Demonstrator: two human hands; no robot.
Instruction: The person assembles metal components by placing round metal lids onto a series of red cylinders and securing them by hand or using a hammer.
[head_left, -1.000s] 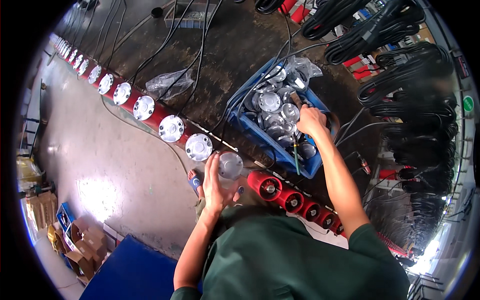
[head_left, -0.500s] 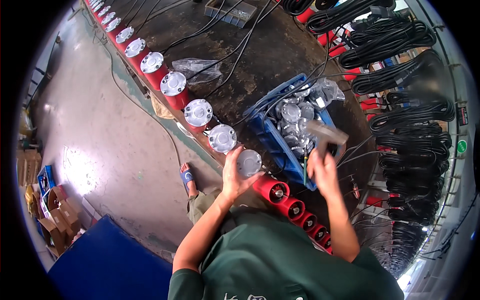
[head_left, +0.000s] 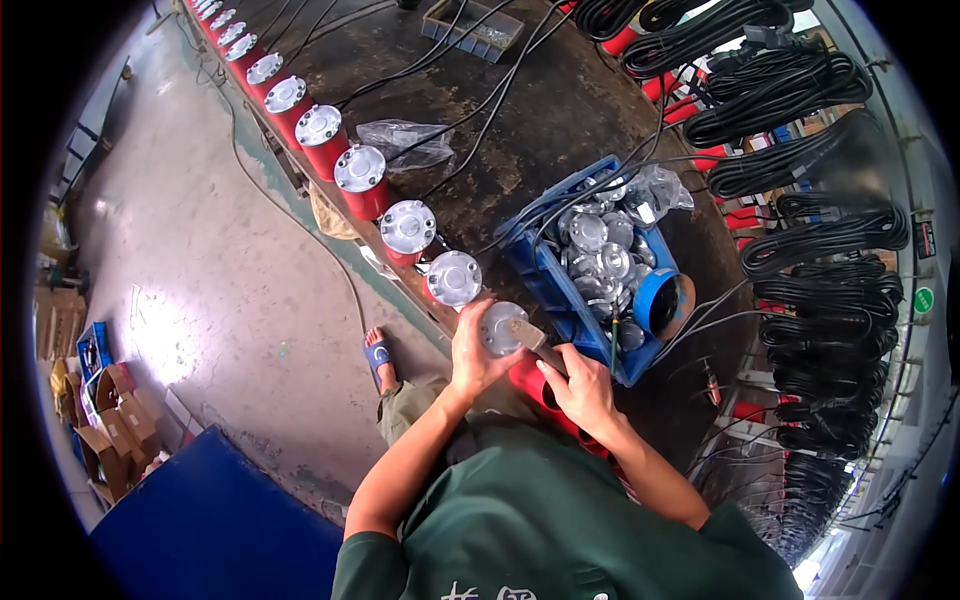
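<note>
One blue crate, two hands

Both hands, left and right, curl closed side by side.

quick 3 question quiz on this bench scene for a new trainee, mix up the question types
1. True or false: the left hand rests on a silver round cap.
2. The blue crate holds: A) silver round caps B) black cables C) cardboard boxes.
3. Fill in: the right hand holds a small ___ toward the cap.

Key: 1 true; 2 A; 3 tool, its kind too small to tell.
</note>
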